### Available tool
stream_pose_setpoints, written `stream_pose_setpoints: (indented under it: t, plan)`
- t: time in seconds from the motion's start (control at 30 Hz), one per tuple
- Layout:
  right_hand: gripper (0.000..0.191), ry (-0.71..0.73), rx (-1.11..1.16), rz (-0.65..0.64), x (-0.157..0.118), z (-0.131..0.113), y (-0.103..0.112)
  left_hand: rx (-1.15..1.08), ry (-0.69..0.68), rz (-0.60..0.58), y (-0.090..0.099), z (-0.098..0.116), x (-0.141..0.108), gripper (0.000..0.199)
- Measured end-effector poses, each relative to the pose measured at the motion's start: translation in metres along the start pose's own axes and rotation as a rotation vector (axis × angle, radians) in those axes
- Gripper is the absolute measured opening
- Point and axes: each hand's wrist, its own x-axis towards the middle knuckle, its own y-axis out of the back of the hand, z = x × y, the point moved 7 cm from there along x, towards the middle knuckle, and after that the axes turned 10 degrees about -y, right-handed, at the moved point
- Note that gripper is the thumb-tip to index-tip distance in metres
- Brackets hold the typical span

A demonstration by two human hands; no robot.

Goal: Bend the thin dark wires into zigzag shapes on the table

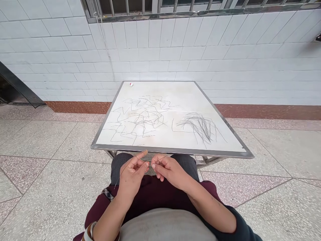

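Note:
Just over my lap, in front of the table's near edge, my two hands meet with fingertips almost touching. My left hand (132,174) pinches a thin dark wire (121,173), whose loose end hangs down past the wrist side. Thumb and fingers of my right hand (166,168) are closed on the same wire, as far as I can make out; a short end sticks out above them. On the table, bent wires (147,117) lie scattered at the left. A denser bundle of wires (203,129) lies at the right, mostly gently curved.
The white table (180,97) has a grey metal rim and stands against a white tiled wall (170,52). A small red-and-white object (131,85) sits near its far left corner. Above is a barred window (155,7). Speckled floor tiles (50,197) surround me.

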Motion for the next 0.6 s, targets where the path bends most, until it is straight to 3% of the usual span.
stream_pose_setpoints:
  t: [0.27,0.47,0.6]
  plan:
    - [0.008,-0.102,-0.313,-0.010,0.007,0.009,0.002,0.163,-0.014,-0.074,-0.005,-0.018,0.004,0.036]
    - [0.015,-0.032,-0.032,-0.080,0.010,0.010,-0.001,-0.101,0.102,-0.040,-0.004,-0.022,0.006,0.040]
    - [0.023,0.009,0.069,-0.051,0.010,0.013,-0.001,-0.170,0.107,-0.013,-0.005,-0.019,0.005,0.038]
